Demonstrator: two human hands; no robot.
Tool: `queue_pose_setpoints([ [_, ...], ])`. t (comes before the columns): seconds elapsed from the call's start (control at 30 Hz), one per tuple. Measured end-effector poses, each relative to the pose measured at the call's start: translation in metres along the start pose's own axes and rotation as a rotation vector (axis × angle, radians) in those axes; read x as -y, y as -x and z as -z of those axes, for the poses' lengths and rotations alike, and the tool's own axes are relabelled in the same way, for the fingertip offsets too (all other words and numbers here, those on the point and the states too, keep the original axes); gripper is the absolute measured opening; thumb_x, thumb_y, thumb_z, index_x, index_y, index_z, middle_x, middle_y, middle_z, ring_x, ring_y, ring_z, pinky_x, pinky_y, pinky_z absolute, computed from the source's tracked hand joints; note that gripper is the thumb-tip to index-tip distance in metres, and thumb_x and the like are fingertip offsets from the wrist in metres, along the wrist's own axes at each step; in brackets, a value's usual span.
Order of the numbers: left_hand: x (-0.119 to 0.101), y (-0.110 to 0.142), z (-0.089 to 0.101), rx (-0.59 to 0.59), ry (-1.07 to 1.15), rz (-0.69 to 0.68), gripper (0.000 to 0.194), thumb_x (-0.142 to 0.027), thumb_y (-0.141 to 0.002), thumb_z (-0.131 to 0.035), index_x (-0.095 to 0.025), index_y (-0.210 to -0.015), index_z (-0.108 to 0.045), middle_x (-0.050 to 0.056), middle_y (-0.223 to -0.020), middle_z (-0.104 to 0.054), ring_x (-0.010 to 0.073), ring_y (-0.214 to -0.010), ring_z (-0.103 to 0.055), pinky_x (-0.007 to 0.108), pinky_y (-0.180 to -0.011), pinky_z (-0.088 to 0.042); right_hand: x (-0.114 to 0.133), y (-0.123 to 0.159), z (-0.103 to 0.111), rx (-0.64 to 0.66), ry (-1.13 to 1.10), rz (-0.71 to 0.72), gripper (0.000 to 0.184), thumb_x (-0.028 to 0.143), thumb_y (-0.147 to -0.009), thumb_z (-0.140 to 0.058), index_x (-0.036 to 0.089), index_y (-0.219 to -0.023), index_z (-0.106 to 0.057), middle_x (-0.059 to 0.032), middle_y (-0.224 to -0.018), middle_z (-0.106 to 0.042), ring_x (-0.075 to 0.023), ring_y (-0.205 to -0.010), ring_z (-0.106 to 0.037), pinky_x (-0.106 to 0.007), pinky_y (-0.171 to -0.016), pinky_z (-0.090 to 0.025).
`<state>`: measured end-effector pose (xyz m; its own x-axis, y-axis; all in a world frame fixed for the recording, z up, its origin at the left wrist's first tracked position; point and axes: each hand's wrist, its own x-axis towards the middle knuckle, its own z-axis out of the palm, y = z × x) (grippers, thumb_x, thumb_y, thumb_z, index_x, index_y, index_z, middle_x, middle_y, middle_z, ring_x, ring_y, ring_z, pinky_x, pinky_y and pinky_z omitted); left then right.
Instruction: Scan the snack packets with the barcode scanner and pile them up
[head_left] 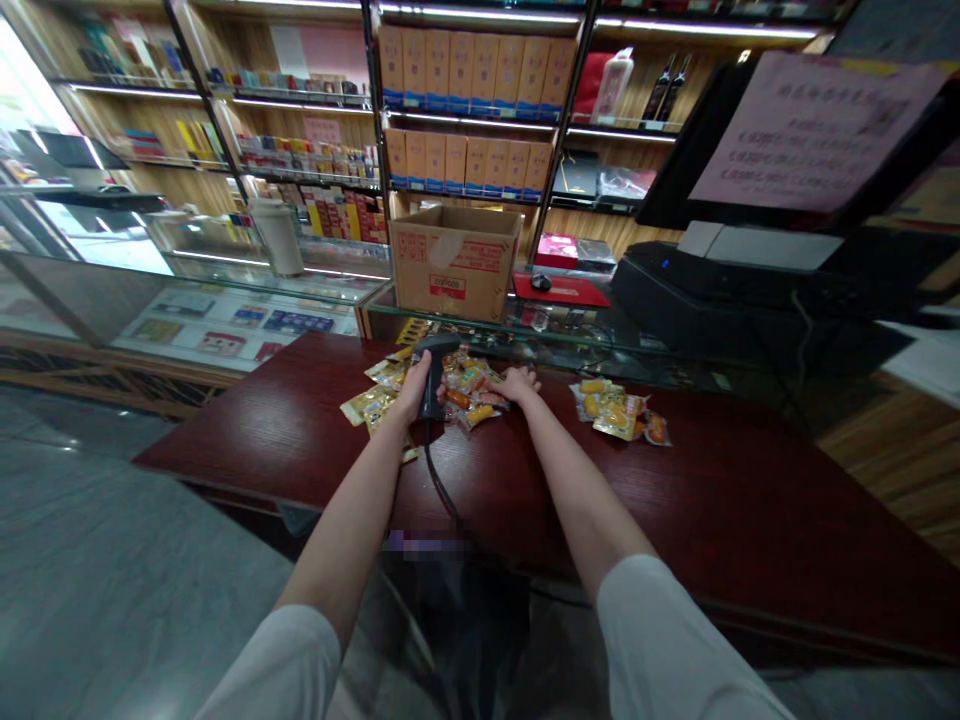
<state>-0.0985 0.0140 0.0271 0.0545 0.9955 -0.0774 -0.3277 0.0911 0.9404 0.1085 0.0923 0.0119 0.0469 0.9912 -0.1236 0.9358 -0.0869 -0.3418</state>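
Note:
My left hand (pixel 415 392) is closed around the handle of a black barcode scanner (pixel 435 372), whose cable trails down toward me. The scanner head points at a heap of small yellow and orange snack packets (pixel 469 385) on the dark red counter (pixel 300 430). My right hand (pixel 516 384) rests on that heap with its fingers laid over the packets. A second, smaller heap of snack packets (pixel 619 412) lies to the right, apart from both hands.
An open cardboard box (pixel 454 262) stands on the glass counter behind the heap. A black till with a screen (pixel 720 290) is at the right. A red mat with a mouse (pixel 559 288) lies beside the box. Shelves of boxed goods fill the back wall.

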Motion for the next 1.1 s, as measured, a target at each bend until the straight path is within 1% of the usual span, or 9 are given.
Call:
queue_pose_setpoints([
  [0.1, 0.0, 0.001, -0.002, 0.005, -0.029, -0.03, 0.068, -0.084, -0.081, -0.047, -0.018, -0.066, -0.053, -0.001, -0.042, -0.047, 0.0087, -0.035, -0.044, 0.021, -0.039, -0.038, -0.001, -0.001, -0.002, 0.005, -0.053, -0.031, 0.063, 0.054, -0.076, -0.077, 0.016, -0.126, -0.065, -0.0228, -0.149, -0.045, -0.0394, -0.14, -0.04, -0.051, -0.109, -0.034],
  [0.17, 0.001, 0.0, -0.003, 0.019, -0.033, -0.028, 0.068, -0.084, -0.08, -0.048, -0.018, -0.066, -0.052, -0.002, -0.042, -0.047, 0.0088, -0.035, -0.043, 0.022, -0.039, -0.038, -0.008, -0.002, -0.005, -0.047, -0.176, -0.036, 0.051, 0.044, -0.072, -0.083, 0.017, -0.113, -0.067, -0.0212, -0.141, -0.053, -0.0383, -0.137, -0.043, -0.052, -0.109, -0.034],
  [0.27, 0.004, -0.001, -0.006, 0.051, -0.039, -0.017, 0.067, -0.084, -0.079, -0.05, -0.018, -0.068, -0.052, -0.002, -0.044, -0.048, 0.0093, -0.035, -0.043, 0.023, -0.04, -0.039, -0.02, -0.005, -0.011, -0.155, -0.633, -0.056, 0.036, 0.021, -0.063, -0.086, 0.02, -0.09, -0.062, -0.0111, -0.111, -0.068, -0.0331, -0.126, -0.053, -0.055, -0.11, -0.035],
  [0.33, 0.006, -0.001, -0.007, 0.073, -0.05, -0.026, 0.066, -0.083, -0.079, -0.051, -0.018, -0.069, -0.053, -0.002, -0.046, -0.049, 0.0094, -0.036, -0.044, 0.024, -0.04, -0.04, -0.028, -0.007, -0.013, -0.194, -0.916, -0.068, 0.036, 0.013, -0.061, -0.082, 0.021, -0.086, -0.056, -0.0039, -0.092, -0.067, -0.0275, -0.111, -0.062, -0.054, -0.105, -0.043],
  [0.43, 0.008, 0.0, -0.009, 0.116, -0.068, -0.033, 0.066, -0.082, -0.081, -0.05, -0.018, -0.07, -0.054, -0.002, -0.045, -0.048, 0.0093, -0.036, -0.043, 0.023, -0.039, -0.039, -0.039, -0.004, -0.008, -0.206, -1.092, -0.067, 0.028, 0.018, -0.07, -0.075, 0.022, -0.088, -0.054, -0.0003, -0.083, -0.064, -0.0203, -0.088, -0.066, -0.045, -0.086, -0.057],
  [0.5, 0.009, 0.0, -0.011, 0.125, -0.067, -0.043, 0.065, -0.081, -0.082, -0.05, -0.018, -0.071, -0.054, -0.002, -0.046, -0.049, 0.009, -0.035, -0.042, 0.023, -0.038, -0.038, -0.048, 0.0, -0.002, -0.199, -1.217, -0.042, 0.02, 0.021, -0.076, -0.07, 0.022, -0.088, -0.054, -0.0002, -0.082, -0.064, -0.0169, -0.079, -0.066, -0.04, -0.078, -0.061],
  [0.63, 0.009, 0.003, -0.016, 0.137, -0.04, -0.065, 0.062, -0.079, -0.082, -0.053, -0.017, -0.076, -0.055, -0.002, -0.051, -0.051, 0.0088, -0.037, -0.044, 0.022, -0.038, -0.039, -0.068, 0.011, 0.01, -0.201, -1.561, 0.033, 0.016, 0.017, -0.078, -0.067, 0.023, -0.087, -0.055, 0.0028, -0.083, -0.064, -0.0126, -0.074, -0.064, -0.041, -0.078, -0.065],
  [0.83, 0.009, 0.011, -0.028, 0.167, -0.012, -0.103, 0.062, -0.078, -0.076, -0.062, -0.017, -0.084, -0.056, -0.002, -0.06, -0.057, 0.0071, -0.038, -0.043, 0.021, -0.036, -0.036, -0.09, 0.023, 0.018, -0.178, -1.701, 0.073, 0.018, 0.016, -0.085, -0.06, 0.026, -0.09, -0.047, 0.0035, -0.095, -0.066, -0.0145, -0.084, -0.07, -0.052, -0.082, -0.064],
  [1.1, 0.017, 0.015, -0.035, 0.278, -0.115, -0.035, 0.065, -0.081, -0.078, -0.057, -0.016, -0.076, -0.061, 0.0, -0.051, -0.053, 0.0087, -0.037, -0.042, 0.023, -0.037, -0.035, -0.088, 0.034, 0.023, -0.161, -1.766, 0.099, 0.015, 0.014, -0.09, -0.051, 0.027, -0.094, -0.045, 0.0045, -0.098, -0.068, -0.0142, -0.085, -0.071, -0.057, -0.087, -0.061],
])
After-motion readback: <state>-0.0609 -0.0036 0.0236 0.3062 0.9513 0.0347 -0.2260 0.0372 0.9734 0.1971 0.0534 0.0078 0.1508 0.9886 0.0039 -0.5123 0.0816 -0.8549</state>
